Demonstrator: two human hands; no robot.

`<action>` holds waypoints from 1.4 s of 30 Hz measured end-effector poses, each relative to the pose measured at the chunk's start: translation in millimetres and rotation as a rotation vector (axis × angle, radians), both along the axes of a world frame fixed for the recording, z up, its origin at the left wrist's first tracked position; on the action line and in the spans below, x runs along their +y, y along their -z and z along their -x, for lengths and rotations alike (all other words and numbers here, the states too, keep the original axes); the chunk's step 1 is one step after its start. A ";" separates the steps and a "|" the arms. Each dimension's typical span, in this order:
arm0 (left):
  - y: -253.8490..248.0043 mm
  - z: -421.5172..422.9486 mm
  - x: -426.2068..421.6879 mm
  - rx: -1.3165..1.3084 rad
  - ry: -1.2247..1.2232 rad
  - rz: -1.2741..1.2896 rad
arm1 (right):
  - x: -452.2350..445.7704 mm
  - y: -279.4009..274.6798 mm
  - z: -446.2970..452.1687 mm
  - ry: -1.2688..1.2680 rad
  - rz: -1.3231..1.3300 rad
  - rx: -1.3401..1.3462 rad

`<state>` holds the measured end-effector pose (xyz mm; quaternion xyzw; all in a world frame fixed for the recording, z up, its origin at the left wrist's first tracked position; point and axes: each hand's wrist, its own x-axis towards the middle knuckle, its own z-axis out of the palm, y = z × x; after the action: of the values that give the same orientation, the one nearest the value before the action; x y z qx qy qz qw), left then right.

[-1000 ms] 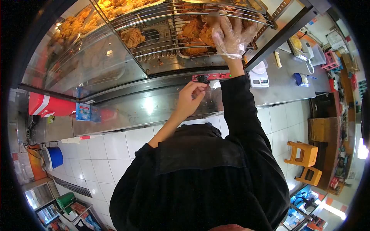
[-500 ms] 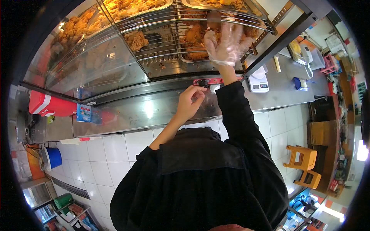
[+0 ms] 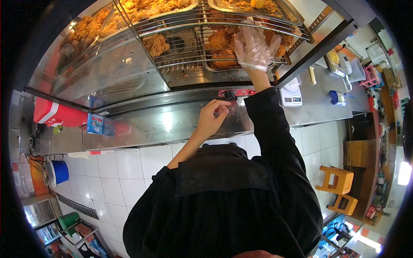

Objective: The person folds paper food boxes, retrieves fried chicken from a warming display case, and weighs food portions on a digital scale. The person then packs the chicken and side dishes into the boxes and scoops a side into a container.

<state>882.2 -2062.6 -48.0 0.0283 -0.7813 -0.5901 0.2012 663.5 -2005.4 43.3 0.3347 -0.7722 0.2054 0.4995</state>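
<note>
My right hand (image 3: 257, 49), in a clear plastic glove, reaches into the glass-fronted display cabinet below the upper wire rack (image 3: 172, 26). Its fingers are stretched and apart over a tray of fried chicken (image 3: 223, 58), partly behind the rack's bars. Whether the fingertips touch a piece is hidden. My bare left hand (image 3: 211, 117) hovers over the steel counter (image 3: 172, 129) at the cabinet's front edge. Its fingers curl loosely, with a gap to the thumb and nothing between them. Close by is a red control strip (image 3: 245, 92) with a black knob.
One fried chicken piece (image 3: 155, 45) lies on the rack to the left. Trays of fried chicken (image 3: 159, 6) fill the upper level. A white scale (image 3: 291, 98) stands right of the cabinet post. Leftward are a blue box (image 3: 95, 124) and a red cooler (image 3: 58, 112). Yellow stools (image 3: 337, 179) stand behind.
My right hand has shifted slightly right over the chicken tray, and its fingers have changed pose. My left hand stays near the same spot. The view has moved a little.
</note>
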 end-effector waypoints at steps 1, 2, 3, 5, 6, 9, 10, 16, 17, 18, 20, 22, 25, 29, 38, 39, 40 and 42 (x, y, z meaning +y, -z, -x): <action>0.8 -1.1 0.2 0.000 -0.005 -0.001 | 1.7 2.3 -0.7 -0.028 0.039 0.049; 2.3 -2.0 0.7 0.030 -0.025 -0.016 | 2.2 0.3 -2.1 -0.052 0.100 0.068; 3.2 -2.7 0.8 0.061 -0.046 -0.030 | 2.6 0.7 -2.7 -0.056 0.100 0.068; 4.0 -5.2 -0.4 0.060 -0.050 -0.035 | 3.9 2.0 -5.4 -0.101 0.136 0.075; 3.8 -6.4 -1.2 0.060 -0.050 -0.039 | 4.4 2.7 -7.5 -0.103 0.138 0.074; 2.1 -9.0 -1.6 0.059 -0.050 -0.019 | 5.5 3.4 -11.6 -0.100 0.105 0.051; 2.6 -10.0 -1.4 0.059 -0.052 -0.019 | 5.8 3.2 -12.0 -0.115 0.114 0.023; 0.9 -19.6 -3.6 0.006 -0.055 -0.023 | 10.1 -8.3 -29.9 -0.156 0.143 0.035; 2.6 -22.3 -4.8 0.022 -0.069 -0.015 | 5.9 -5.5 -28.0 -0.251 0.238 0.082; 3.7 -24.5 -7.5 0.039 -0.087 -0.005 | 5.0 -21.7 -57.1 -0.262 0.256 0.123; 7.0 -29.2 -14.0 0.034 -0.125 -0.012 | -10.2 -25.1 -89.0 -0.353 0.014 -0.180; 5.1 -35.1 -21.1 0.023 -0.160 -0.022 | -48.5 -28.4 -106.7 -0.520 -0.197 -0.484; 1.3 -47.7 -29.3 0.051 -0.252 -0.027 | -119.1 -29.7 -97.6 -0.567 -0.279 -0.587; 2.3 -67.0 -46.7 0.025 -0.359 -0.044 | -177.8 -50.3 -85.4 -0.301 -0.707 -0.713; 15.6 -92.4 -68.8 0.021 -0.543 -0.074 | -225.2 -5.4 -61.7 -0.347 -0.411 -0.521; 15.1 -92.3 -69.6 0.017 -0.544 -0.079 | -229.3 -0.9 -59.8 -0.348 -0.416 -0.524; 14.6 -91.4 -70.7 0.016 -0.548 -0.064 | -233.6 2.8 -57.4 -0.360 -0.454 -0.474; 13.4 -90.0 -71.9 0.011 -0.553 -0.054 | -247.0 13.0 -46.4 -0.379 -0.548 -0.414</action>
<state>972.2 -2134.5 -61.5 0.2429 -0.7267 -0.5337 0.3579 709.8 -2252.4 30.3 0.5439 -0.8073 0.1435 0.1787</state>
